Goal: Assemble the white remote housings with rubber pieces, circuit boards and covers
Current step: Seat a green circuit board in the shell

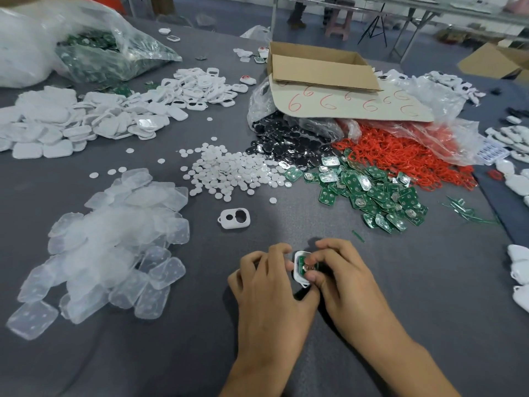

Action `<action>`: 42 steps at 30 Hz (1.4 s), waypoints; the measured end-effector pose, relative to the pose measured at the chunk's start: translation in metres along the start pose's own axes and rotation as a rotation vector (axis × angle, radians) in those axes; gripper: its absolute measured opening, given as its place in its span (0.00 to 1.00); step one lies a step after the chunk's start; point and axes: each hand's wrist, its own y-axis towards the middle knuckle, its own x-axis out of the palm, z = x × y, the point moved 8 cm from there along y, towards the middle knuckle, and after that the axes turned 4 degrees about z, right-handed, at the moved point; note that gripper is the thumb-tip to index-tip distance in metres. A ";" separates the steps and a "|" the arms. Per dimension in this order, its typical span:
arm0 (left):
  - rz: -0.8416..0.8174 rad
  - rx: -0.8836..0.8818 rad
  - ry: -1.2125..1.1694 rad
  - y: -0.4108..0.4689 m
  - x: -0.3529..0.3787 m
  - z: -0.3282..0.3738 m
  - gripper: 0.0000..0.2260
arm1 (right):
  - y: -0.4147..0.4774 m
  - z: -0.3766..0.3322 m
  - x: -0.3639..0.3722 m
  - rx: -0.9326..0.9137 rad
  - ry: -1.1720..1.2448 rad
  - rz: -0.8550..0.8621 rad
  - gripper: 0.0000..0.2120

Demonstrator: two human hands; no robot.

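Pinched between the curled fingers of the left hand (266,277) and the right hand (340,270), low on the grey worktop (415,287): a white remote housing (297,275) with a green circuit board (302,265) lying inside. Just beyond, alone on the worktop, a second white housing (234,218) with two holes. Farther back, a clear plastic bag (94,53) at far left full of green boards, a torn bag (257,104) spilling black rubber pieces (286,144), another bag (452,136) spilling red rubber rings (400,156), and resting on those two an open cardboard box (323,73) with red sixes on its flap.
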 end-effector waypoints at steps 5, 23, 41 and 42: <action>0.017 0.010 -0.009 -0.001 -0.001 0.000 0.22 | 0.007 -0.005 -0.001 -0.033 -0.028 -0.037 0.08; 0.032 0.024 -0.016 0.000 -0.003 0.001 0.22 | 0.010 -0.011 -0.001 -0.044 -0.075 -0.055 0.07; -0.003 0.018 -0.013 -0.001 0.000 -0.001 0.24 | 0.020 -0.005 0.000 0.085 -0.083 -0.034 0.10; -0.005 0.019 -0.013 -0.001 0.000 -0.001 0.24 | 0.021 -0.004 0.000 0.086 -0.079 -0.038 0.10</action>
